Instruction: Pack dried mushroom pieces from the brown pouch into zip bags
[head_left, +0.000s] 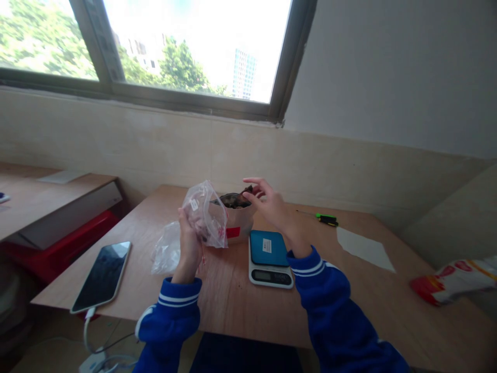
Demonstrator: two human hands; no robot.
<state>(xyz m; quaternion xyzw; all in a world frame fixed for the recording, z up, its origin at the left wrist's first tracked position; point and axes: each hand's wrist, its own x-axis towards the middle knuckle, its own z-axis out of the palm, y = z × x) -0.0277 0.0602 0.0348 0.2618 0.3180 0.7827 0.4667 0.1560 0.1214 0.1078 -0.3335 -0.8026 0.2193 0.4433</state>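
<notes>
My left hand grips a clear zip-lock bag, tilted, with a small white label and some darker contents at its bottom. My right hand pinches a dark brown, dried-looking piece just above the mouth of a beige pouch. Several similar dark pieces show inside the pouch, which stands upright and carries a red patch. The plastic bag hides the pouch's left side. In front of the pouch lies a kitchen scale with a blue top and nothing on it; its display is unreadable.
Another clear plastic bag lies left of my hand, near a phone plugged into a white cable. Screwdrivers and a white paper lie at the right. A red-and-white packet is at the far right edge. A window is behind.
</notes>
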